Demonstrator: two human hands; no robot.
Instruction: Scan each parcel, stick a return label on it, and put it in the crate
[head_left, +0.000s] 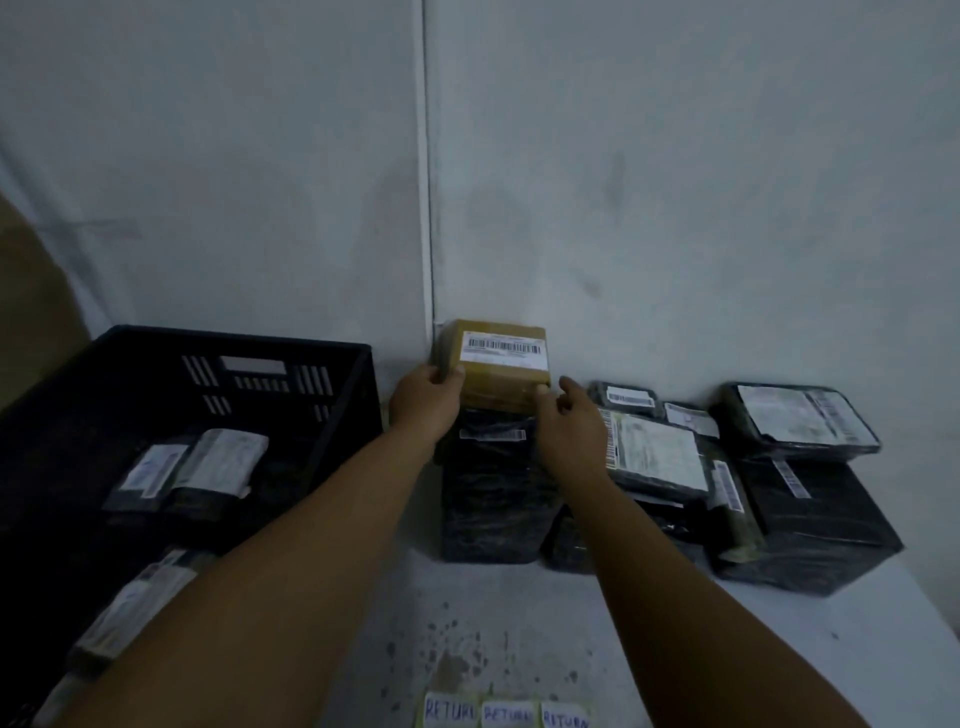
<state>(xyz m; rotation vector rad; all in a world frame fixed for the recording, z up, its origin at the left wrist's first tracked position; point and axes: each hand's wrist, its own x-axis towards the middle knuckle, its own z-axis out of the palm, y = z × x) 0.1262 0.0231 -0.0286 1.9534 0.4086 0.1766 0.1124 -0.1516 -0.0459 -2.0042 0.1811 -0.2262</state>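
Both hands reach a brown parcel (496, 366) atop a black parcel (491, 493) by the wall. Left hand (426, 402) grips its left edge; right hand (569, 421) touches its right corner, fingers loose. Crate (311, 358) sits left.

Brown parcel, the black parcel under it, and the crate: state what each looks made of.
Brown parcel: probably cardboard or kraft paper, matte tan, crisp box edges, white barcode label.
Black parcel: looks like glossy plastic film wrap, given its wrinkles and glints.
Crate: likely rigid moulded plastic, matte black, with slotted walls and a handle cut-out.
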